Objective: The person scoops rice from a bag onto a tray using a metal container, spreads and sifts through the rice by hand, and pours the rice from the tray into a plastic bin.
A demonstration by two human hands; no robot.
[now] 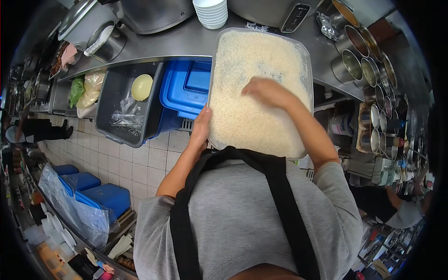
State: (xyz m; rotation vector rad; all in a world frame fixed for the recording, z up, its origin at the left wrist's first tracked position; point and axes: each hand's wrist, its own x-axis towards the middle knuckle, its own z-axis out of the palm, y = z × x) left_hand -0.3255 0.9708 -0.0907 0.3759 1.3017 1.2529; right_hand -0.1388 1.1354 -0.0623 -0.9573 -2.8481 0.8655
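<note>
A large clear plastic tub (214,70) full of white rice (254,121) rests with its far end on the steel counter, its near end reaching out toward my body. My left hand (201,126) grips the tub's left side, thumb along the wall and the other fingers mostly hidden. Over the middle of the rice is my right hand (267,92), smeared by motion, its fingers pointing left and down at the surface. Whether it holds any grains cannot be made out. Close to the right hand, the rice has a thin patch where the tub's bottom shows through.
Stacked white bowls (210,13) and big steel pots stand behind the tub on the counter (163,45). Below left are a blue lid (184,88) and a grey bin (105,100) holding a yellow bowl (142,87). Steel pots (346,66) crowd the right. Other people stand at both sides.
</note>
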